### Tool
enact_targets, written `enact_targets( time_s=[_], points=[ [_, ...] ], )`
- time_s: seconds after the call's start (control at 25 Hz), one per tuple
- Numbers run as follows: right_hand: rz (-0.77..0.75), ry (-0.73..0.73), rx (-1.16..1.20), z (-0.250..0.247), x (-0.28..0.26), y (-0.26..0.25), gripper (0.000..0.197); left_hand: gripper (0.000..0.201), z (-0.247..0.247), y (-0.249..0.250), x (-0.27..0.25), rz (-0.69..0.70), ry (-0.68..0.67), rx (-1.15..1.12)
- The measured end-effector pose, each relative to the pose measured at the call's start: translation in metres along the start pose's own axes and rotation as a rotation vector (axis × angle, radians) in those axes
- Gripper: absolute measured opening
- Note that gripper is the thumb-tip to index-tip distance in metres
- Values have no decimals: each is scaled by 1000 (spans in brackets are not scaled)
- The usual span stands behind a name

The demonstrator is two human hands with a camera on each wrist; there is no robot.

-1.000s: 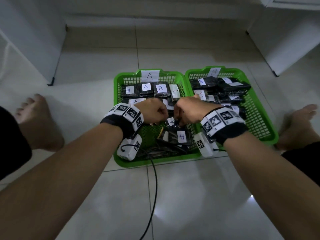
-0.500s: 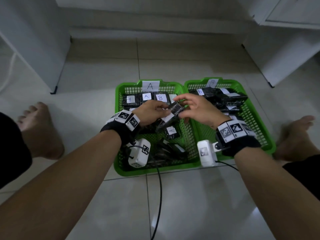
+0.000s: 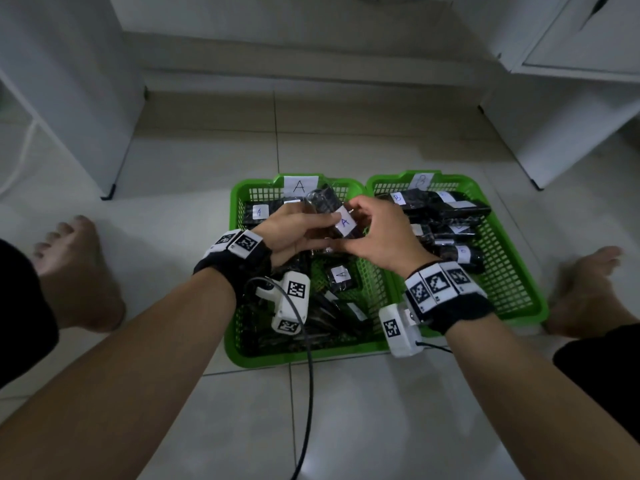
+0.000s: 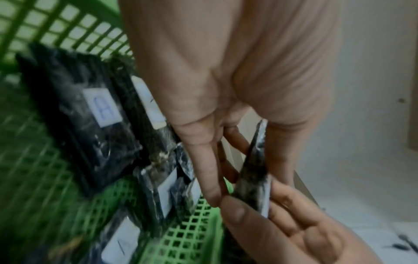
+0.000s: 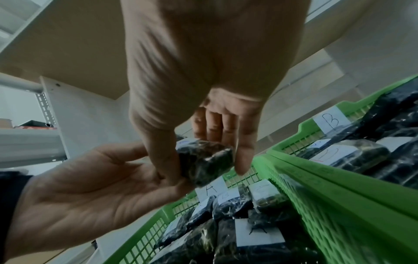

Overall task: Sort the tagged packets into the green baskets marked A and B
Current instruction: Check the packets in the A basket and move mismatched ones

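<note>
- Black, glossy film wraps the held packet [image 3: 329,211], which is raised above the basket marked A [image 3: 239,344]; its white tag [image 3: 345,221] is read as an A in the head view.
- The packet is pinched between thumb and curled fingers of the left hand [image 3: 294,233] and is also gripped at its tagged end by the bent fingers of the right hand [image 3: 381,237]; neither hand is spread wide.
- A slip is judged possible: the wrapping looks slick, and if one hand lets go before the other has a firm hold, the packet could fall.
- A fall to the right would be the worse one, since the basket marked B [image 3: 540,306] stands directly against basket A and an A packet could land among the B packets.
- A misread is also conceivable, because the light is dim and part of the tag is covered by fingers.
- A packet tagged B [image 5: 226,195] is seen lying in basket A, so the sorting is judged unfinished.
- Only the head view shows both baskets whole, the letter on the held tag and the bare feet beside the baskets.
- The left wrist view shows the packet edge-on between the fingertips [image 4: 211,185], a thin wedge that cannot be judged from above.
- The right wrist view shows the packet's underside, the open left palm beneath it, and the B label [image 5: 330,121] on the far basket.
</note>
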State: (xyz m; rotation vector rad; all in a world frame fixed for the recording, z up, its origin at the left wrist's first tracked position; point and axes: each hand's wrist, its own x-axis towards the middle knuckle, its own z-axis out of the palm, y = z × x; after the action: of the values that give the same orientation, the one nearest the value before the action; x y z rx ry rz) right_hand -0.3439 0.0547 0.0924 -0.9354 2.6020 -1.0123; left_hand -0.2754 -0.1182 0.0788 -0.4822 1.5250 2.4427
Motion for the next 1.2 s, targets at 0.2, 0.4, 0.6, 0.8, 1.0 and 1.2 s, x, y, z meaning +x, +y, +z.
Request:
enact_targets(
  time_s=[0.2,0.4,0.6,0.8,1.0,1.2],
  points=[
    [110,38,-119,-30,8,11,54,11,-37,31,-2,317,494,662],
    [-12,-165,-293,18,12,-8,47,20,-69,43,-24,446,392,1162],
    [-131,-196,-387,61,30,-21,49,38,-84,19,-26,284,254,1467],
    [-186,-92,-395,77,49,-28,36,55,-107,13,-23,322,369,1604],
    [-113,-181,-312,81,54,-27,35,36,-104,1,-15,370,429,1691],
    [44,-254,-333,43,45,-27,23,40,-97,2,-11,336,464,1759]
  ],
)
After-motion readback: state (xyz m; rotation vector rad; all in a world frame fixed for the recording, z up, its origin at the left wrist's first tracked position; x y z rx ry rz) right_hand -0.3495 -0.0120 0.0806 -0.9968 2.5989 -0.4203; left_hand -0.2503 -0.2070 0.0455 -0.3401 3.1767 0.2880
